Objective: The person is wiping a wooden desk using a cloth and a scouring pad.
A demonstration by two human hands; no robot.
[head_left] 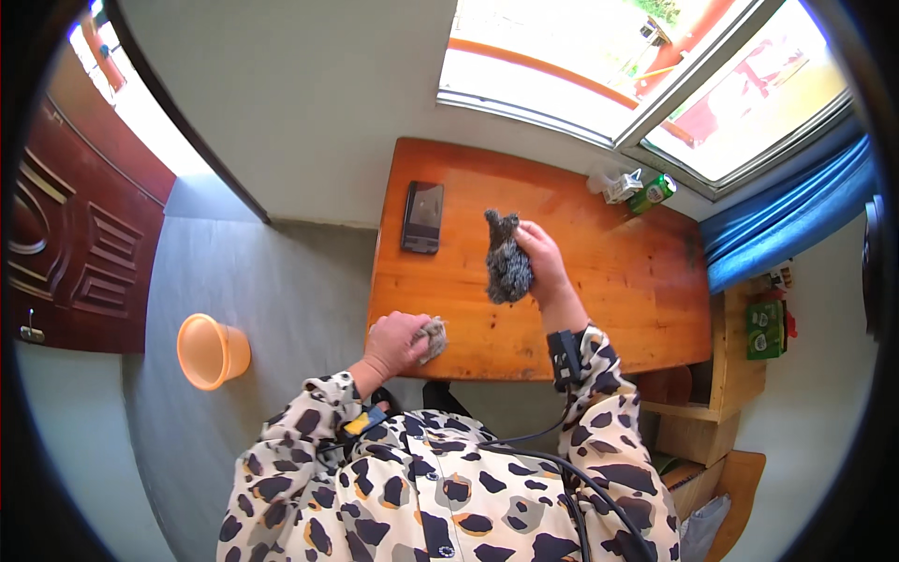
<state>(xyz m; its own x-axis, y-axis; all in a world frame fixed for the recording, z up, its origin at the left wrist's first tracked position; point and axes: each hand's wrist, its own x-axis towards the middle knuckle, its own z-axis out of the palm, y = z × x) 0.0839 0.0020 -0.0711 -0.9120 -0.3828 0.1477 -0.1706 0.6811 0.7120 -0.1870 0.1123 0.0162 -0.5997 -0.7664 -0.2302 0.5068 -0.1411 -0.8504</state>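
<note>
My right hand [546,260] is closed on a dark grey, fluffy, bunched-up cloth [508,267] above the middle of the wooden table [618,281]. At the table's near left corner, my left hand [393,339] is wrapped round a lighter, beige-grey cloth [432,339] that rests against the tabletop. Part of this cloth is hidden beneath the fingers. A black phone-like device [423,217] lies flat near the table's left edge, farther off than my left hand.
On the far right of the table stand a green can [653,193] and a small white carton [623,187]. An orange bucket [213,352] is on the floor at left. A blue curtain [787,215] hangs beside the window; wooden shelves [740,361] stand at right. A dark cable [534,450] crosses my front.
</note>
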